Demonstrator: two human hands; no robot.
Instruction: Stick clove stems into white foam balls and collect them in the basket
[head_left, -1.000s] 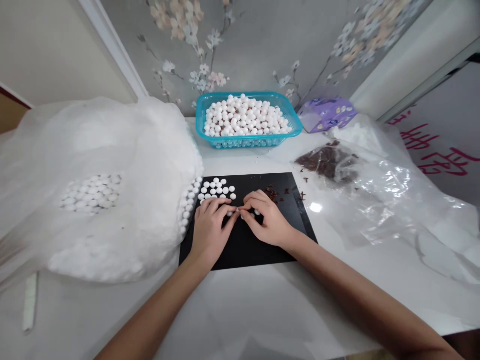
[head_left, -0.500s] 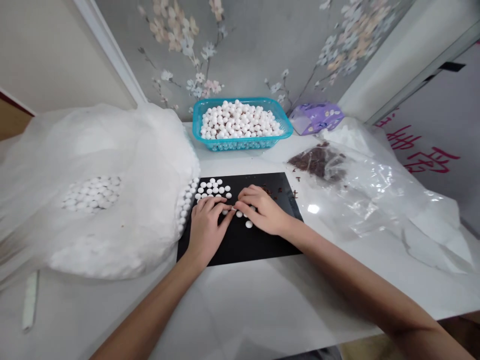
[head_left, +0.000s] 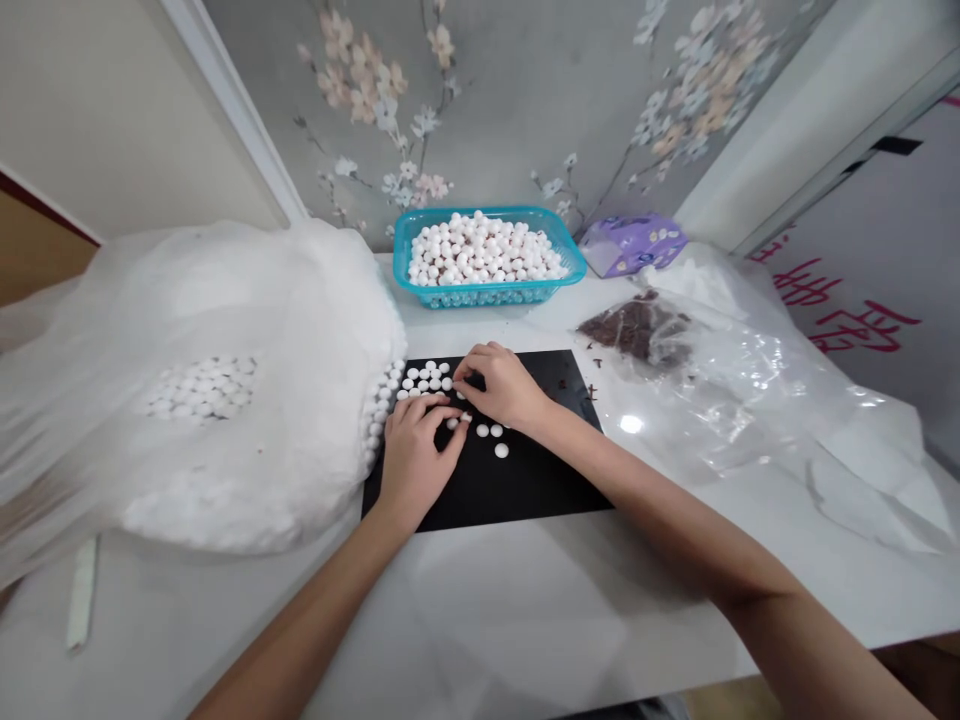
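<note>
Head view: small white round pieces point(head_left: 427, 378) lie clustered at the far left of a black mat point(head_left: 525, 490), with a few loose ones point(head_left: 501, 450) nearer its middle. The right hand point(head_left: 501, 388) curls its fingertips at the cluster's edge; whether it pinches a piece cannot be told. The left hand point(head_left: 416, 452) rests palm down on the mat, fingers loosely stretched. A white bag point(head_left: 225, 450) lies just left, a teal basket point(head_left: 571, 268) of white balls behind, and a clear bag of brown bits point(head_left: 637, 330) to the right.

Bare left hand point(head_left: 416, 455) and right hand point(head_left: 502, 388), forearms uncovered (slim fingers)
</note>
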